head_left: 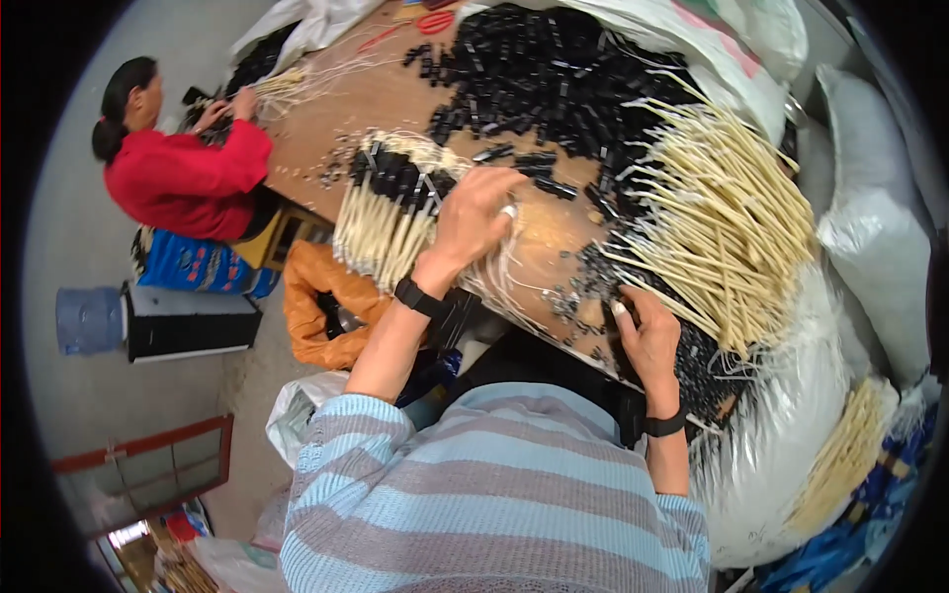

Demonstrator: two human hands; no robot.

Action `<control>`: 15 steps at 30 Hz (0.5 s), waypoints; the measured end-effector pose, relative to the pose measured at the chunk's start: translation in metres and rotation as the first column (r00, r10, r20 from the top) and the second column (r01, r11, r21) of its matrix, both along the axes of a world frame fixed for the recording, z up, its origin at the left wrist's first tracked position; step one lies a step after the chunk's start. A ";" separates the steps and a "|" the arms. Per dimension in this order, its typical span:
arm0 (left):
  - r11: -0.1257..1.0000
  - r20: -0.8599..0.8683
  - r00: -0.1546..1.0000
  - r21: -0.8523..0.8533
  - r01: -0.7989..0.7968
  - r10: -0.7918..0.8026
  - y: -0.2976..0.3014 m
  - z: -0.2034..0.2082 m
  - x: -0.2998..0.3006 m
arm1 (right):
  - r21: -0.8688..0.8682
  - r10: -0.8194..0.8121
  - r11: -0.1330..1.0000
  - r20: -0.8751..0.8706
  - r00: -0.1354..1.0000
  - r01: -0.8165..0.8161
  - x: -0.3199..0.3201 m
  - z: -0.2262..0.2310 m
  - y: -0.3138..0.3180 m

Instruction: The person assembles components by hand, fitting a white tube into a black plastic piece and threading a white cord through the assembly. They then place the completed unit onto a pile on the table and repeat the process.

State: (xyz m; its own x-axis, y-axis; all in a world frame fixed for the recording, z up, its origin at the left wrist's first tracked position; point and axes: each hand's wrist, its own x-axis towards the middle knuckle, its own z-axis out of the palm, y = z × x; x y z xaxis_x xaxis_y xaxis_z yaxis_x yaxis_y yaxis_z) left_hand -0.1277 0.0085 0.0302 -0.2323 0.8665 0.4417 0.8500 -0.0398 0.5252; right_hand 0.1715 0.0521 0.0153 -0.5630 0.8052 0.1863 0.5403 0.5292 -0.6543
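My left hand [474, 219] is over the middle of the table, its index finger stretched toward a few loose black plastic pieces [534, 161]. Its thumb stands apart from that finger, and nothing shows between them. Beside it on the left lies a bundle of cream-coloured cords [381, 232] with black ends. My right hand [650, 338] rests by the table's near edge, thumb and index finger drawn together at a scatter of small shiny parts [573, 298]. What these fingertips hold, if anything, is too small to tell. White wrapping shows on a digit of each hand.
A large heap of black plastic pieces [554, 74] covers the far side. Cream cords [727, 212] are piled at the right, beside white sacks [870, 178]. Red scissors [435, 22] lie at the far edge. A person in red [188, 183] works at the left.
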 end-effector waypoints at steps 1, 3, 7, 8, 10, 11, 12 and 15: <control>0.996 0.000 0.996 -0.020 0.089 -0.089 0.010 -0.008 0.007 | 0.086 -0.007 0.996 -0.028 1.000 0.010 0.002 -0.003 0.004; 0.999 -0.082 0.997 -0.031 -0.009 0.007 0.039 -0.035 0.019 | 0.066 -0.109 0.992 -0.016 0.994 0.110 0.019 0.000 0.007; 0.978 -0.103 0.995 -0.206 -0.017 -0.005 0.058 -0.045 0.034 | 0.200 -0.342 0.924 0.050 0.938 0.326 0.060 -0.005 0.011; 0.978 -0.105 0.994 -0.205 -0.022 0.000 0.058 -0.044 0.038 | 0.220 -0.393 0.903 0.078 0.916 0.369 0.067 -0.010 0.013; 0.974 -0.072 0.995 -0.221 0.057 -0.074 0.054 -0.042 0.048 | 0.250 -0.407 0.899 0.169 0.898 0.360 0.071 -0.008 0.014; 0.969 -0.055 0.993 -0.228 0.093 -0.108 0.050 -0.041 0.050 | 0.282 -0.421 0.894 0.258 0.870 0.349 0.072 -0.008 0.014; 0.942 -0.062 0.984 -0.303 0.143 -0.169 0.047 -0.041 0.050 | 0.274 -0.410 0.897 0.230 0.883 0.345 0.071 -0.010 0.016; 0.971 0.122 0.967 -0.062 0.231 -0.222 0.027 -0.039 0.048 | 0.256 -0.387 0.908 0.213 0.897 0.331 0.067 -0.010 0.016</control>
